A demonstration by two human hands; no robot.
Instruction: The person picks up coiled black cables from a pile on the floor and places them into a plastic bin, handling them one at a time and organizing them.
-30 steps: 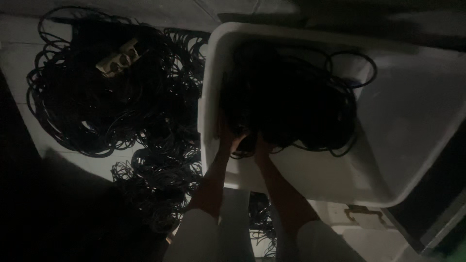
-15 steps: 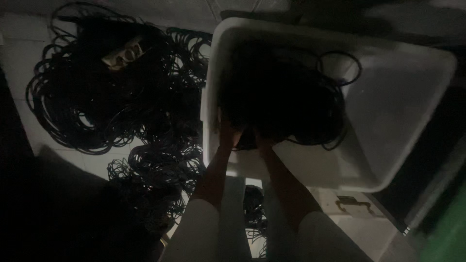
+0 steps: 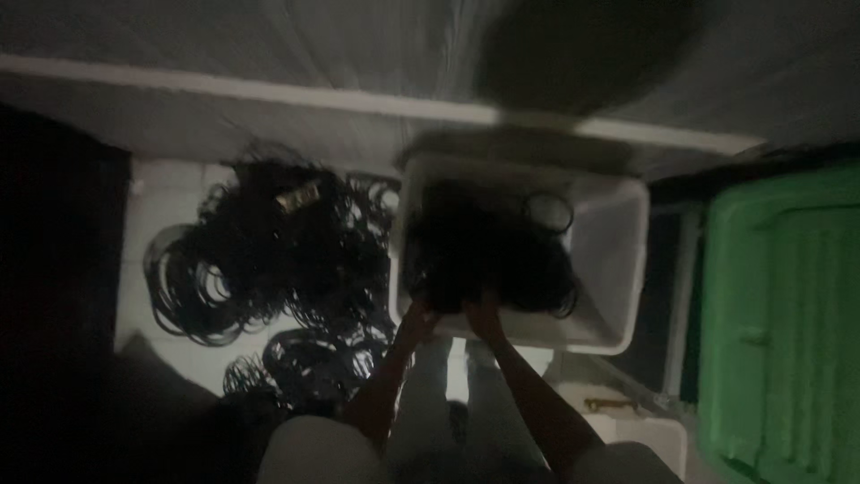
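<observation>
Both hands, left hand [image 3: 419,321] and right hand [image 3: 484,315], grip a black cable bundle [image 3: 484,251] in a white tub [image 3: 618,260]; at nine o'clock, floor cables [image 3: 260,260]. Loops may snag the rim.

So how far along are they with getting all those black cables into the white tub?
Partly there, by the look of it. Done: a dark mass of coiled black cables already sits inside the white plastic tub. In hand: the left hand and right hand are both at that bundle, near the tub's closer rim. Left: a big tangle of black cable loops on the pale tiled floor, plus a smaller coil nearer the person.
</observation>
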